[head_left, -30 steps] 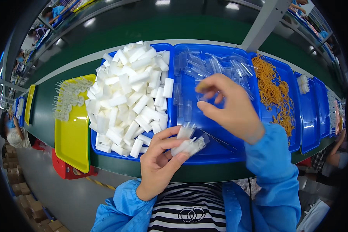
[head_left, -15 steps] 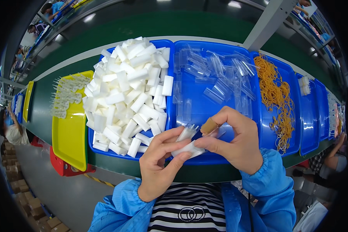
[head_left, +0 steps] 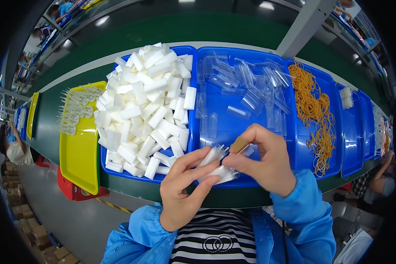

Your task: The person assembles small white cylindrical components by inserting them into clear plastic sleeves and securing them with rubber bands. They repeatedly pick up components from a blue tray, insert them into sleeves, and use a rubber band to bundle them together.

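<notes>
My left hand [head_left: 185, 187] is closed around a white piece with thin prongs [head_left: 216, 155] poking out at its upper end, and clear plastic [head_left: 224, 174] shows around its lower part. Close beside it, my right hand [head_left: 266, 156] pinches what looks like a clear plastic sleeve [head_left: 249, 151], partly hidden by the fingers. A brown wrap [head_left: 238, 145] covers the right index fingertip. Both hands are over the near edge of a blue tray [head_left: 222, 132] with loose clear sleeves [head_left: 252, 102].
Left of that tray, white foam-like blocks [head_left: 138, 92] are heaped in another blue tray. Farther left, a yellow tray [head_left: 78, 154] carries white pronged parts [head_left: 79, 105]. Orange rubber bands [head_left: 312, 101] lie in a tray on the right. A grey post [head_left: 306, 26] rises behind the trays.
Both hands have shifted slightly, the left one to the right, and the held piece is turned a little. One clear sleeve in the tray now lies apart from its neighbours.
</notes>
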The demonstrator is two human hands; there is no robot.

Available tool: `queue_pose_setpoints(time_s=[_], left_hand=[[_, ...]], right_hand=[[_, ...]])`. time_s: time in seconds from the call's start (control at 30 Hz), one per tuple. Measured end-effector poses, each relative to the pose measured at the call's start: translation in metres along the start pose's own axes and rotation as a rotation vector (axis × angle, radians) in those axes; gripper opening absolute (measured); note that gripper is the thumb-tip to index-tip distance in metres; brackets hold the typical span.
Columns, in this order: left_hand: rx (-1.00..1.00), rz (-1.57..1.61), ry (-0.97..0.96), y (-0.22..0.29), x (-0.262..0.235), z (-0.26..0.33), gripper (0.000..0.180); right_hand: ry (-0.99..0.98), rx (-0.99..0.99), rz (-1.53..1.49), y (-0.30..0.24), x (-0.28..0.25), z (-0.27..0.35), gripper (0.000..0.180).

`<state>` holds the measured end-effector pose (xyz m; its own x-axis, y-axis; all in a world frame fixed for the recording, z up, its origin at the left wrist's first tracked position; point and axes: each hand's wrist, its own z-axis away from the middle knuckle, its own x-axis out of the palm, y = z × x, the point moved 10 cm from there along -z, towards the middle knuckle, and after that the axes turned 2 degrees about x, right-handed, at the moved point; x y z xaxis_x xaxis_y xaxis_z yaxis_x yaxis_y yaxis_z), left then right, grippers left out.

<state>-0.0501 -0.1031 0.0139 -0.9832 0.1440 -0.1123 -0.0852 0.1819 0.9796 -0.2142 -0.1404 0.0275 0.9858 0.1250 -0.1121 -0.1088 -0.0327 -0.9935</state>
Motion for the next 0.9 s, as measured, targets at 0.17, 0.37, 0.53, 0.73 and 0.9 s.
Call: queue_pose_setpoints(time_s=[0.17, 0.37, 0.53, 0.73, 0.9], left_hand=[[0.01, 0.014, 0.034, -0.002, 0.001, 0.001, 0.028], [0.001, 0.004, -0.073, 0.0, 0.008, -0.006, 0.043], [-0.018, 0.071, -0.209, -0.001, 0.026, 0.0, 0.057], [-0.016, 0.148, -0.248, -0.002, 0.031, 0.005, 0.061], [-0.162, 0.415, -0.115, -0.012, 0.025, 0.004, 0.06]], right_hand=[[-0.038, -0.019, 0.155, -0.009, 0.01, 0.0, 0.029], [0.05, -0.316, 0.597, -0.047, 0.008, 0.005, 0.058], [0.015, -0.305, 0.865, -0.041, 0.026, 0.019, 0.085], [0.082, -0.413, 0.861, -0.041, 0.024, 0.02, 0.081], [-0.004, -0.554, 0.808, -0.044, 0.027, 0.029, 0.073]])
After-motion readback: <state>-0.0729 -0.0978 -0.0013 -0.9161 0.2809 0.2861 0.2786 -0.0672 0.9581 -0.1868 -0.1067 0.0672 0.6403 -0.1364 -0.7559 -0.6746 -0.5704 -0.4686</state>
